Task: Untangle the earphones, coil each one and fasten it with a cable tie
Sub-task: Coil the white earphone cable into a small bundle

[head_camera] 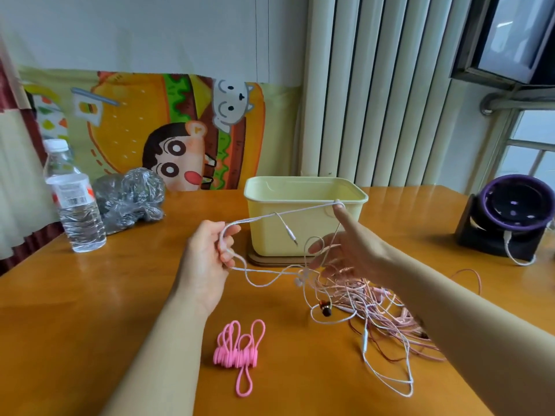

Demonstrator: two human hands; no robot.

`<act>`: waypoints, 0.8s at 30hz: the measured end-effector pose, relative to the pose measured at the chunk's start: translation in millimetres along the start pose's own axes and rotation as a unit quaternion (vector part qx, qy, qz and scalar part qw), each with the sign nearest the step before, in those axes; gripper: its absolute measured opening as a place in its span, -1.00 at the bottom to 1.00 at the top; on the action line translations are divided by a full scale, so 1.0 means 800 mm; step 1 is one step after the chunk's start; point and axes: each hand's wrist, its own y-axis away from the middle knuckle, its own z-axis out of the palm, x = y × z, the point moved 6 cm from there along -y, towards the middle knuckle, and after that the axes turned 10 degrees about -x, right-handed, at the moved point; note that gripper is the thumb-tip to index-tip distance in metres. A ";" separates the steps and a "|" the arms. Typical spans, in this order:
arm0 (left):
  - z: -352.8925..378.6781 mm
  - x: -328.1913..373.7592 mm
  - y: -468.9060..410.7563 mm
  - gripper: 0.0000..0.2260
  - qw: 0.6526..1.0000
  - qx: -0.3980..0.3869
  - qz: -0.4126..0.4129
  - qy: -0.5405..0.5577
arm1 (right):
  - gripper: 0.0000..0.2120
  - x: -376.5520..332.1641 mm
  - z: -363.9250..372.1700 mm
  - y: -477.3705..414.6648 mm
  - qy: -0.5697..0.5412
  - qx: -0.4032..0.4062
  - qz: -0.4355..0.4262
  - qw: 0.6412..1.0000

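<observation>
A white earphone cable (285, 213) stretches taut between my two hands above the table. My left hand (207, 259) holds looped turns of it around its curled fingers. My right hand (351, 247) has straight spread fingers, with the cable hooked over the raised index fingertip. The jack plug (290, 234) dangles from the stretched cable. More of this cable runs down into a tangled heap of pink and white earphones (372, 304) on the table under my right forearm. A bunch of pink cable ties (238, 349) lies near the front, between my arms.
A pale yellow plastic tub (303, 190) stands on a brown base just behind my hands. At the left stand a water bottle (75, 199) and a crumpled plastic bag (129, 196). A purple desk fan (510, 217) sits at the right. The wooden table (90, 295) spreads around them.
</observation>
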 end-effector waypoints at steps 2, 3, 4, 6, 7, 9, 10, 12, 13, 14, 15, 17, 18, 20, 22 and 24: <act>0.001 -0.001 0.000 -0.70 1.000 -0.002 0.006 -0.007 | -0.22 0.002 -0.004 -0.001 -0.005 0.037 -0.017 0.999; -0.001 0.000 -0.001 -0.69 1.000 0.006 0.015 -0.005 | -0.26 0.000 -0.008 -0.003 0.010 0.075 -0.039 0.996; -0.006 0.002 -0.002 -0.69 0.999 0.022 0.030 -0.003 | -0.30 -0.004 -0.014 -0.004 0.034 0.121 -0.067 0.990; -0.024 0.011 -0.004 -0.73 0.995 0.073 0.064 -0.021 | -0.31 -0.013 -0.029 0.000 0.099 0.224 -0.116 0.962; -0.033 0.016 -0.004 -0.75 0.991 0.099 0.078 -0.038 | -0.31 -0.014 -0.038 0.003 0.121 0.263 -0.123 0.949; -0.046 0.020 -0.005 -0.78 0.986 0.129 0.089 -0.056 | -0.39 -0.006 -0.055 0.004 0.128 0.303 -0.117 0.937; -0.049 0.021 -0.004 -0.79 0.985 0.136 0.091 -0.048 | -0.43 0.000 -0.063 0.003 0.127 0.315 -0.111 0.934; -0.051 0.022 -0.003 -0.82 0.984 0.149 0.099 -0.009 | -0.46 0.007 -0.074 0.007 0.126 0.335 -0.106 0.928; -0.051 0.023 -0.001 -0.83 0.982 0.155 0.106 0.015 | -0.47 0.009 -0.077 0.010 0.121 0.345 -0.110 0.924; -0.051 0.024 -0.001 -0.83 0.981 0.155 0.113 0.036 | -0.50 0.009 -0.080 0.013 0.112 0.353 -0.116 0.921; -0.050 0.025 0.000 -0.83 0.980 0.151 0.119 0.052 | -0.54 0.009 -0.081 0.014 0.103 0.352 -0.122 0.922; -0.047 0.024 0.001 -0.78 0.980 0.140 0.126 0.071 | -0.60 0.008 -0.077 0.014 0.108 0.334 -0.128 0.927; -0.046 0.023 0.001 -0.75 0.979 0.137 0.132 0.066 | -0.59 0.006 -0.075 0.015 0.117 0.328 -0.132 0.928; -0.041 0.027 0.004 -0.68 0.978 0.141 0.156 0.010 | -0.58 -0.002 -0.072 0.019 0.115 0.331 -0.151 0.924; -0.038 0.029 0.007 -0.65 0.971 0.153 0.174 -0.059 | -0.60 -0.012 -0.074 0.024 0.065 0.332 -0.170 0.926; -0.036 0.029 0.010 -0.64 0.969 0.161 0.172 -0.074 | -0.64 -0.019 -0.079 0.027 -0.048 0.311 -0.158 0.936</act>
